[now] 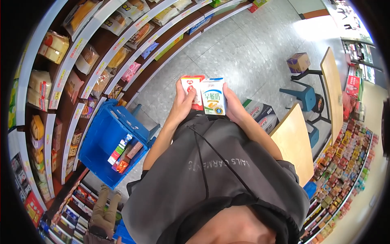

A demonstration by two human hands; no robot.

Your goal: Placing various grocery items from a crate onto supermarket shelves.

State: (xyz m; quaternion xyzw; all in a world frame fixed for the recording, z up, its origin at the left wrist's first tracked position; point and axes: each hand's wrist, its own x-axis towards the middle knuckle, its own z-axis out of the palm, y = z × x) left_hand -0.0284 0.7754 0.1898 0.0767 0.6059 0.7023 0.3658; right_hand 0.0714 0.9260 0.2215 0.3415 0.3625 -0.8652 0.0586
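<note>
My left hand (pixel 182 102) is closed round a red and white drink carton (pixel 198 97), its thumb lying across the front. Beside it, my right hand (pixel 233 102) grips a white and green milk carton (pixel 213 99) by its right edge. The two cartons are side by side in front of my waist, their printed faces up, touching or nearly so. To the left, a blue plastic crate (pixel 99 152) with an open lid holds several small packaged goods (pixel 120 149).
Curved shelves (pixel 91 27) of packaged bread run along the left. Wooden tables (pixel 294 140), blue stools (pixel 306 94), a cardboard box (pixel 298 62) and a printed carton case (pixel 262 116) stand at the right. Another person (pixel 103 210) is at the lower left.
</note>
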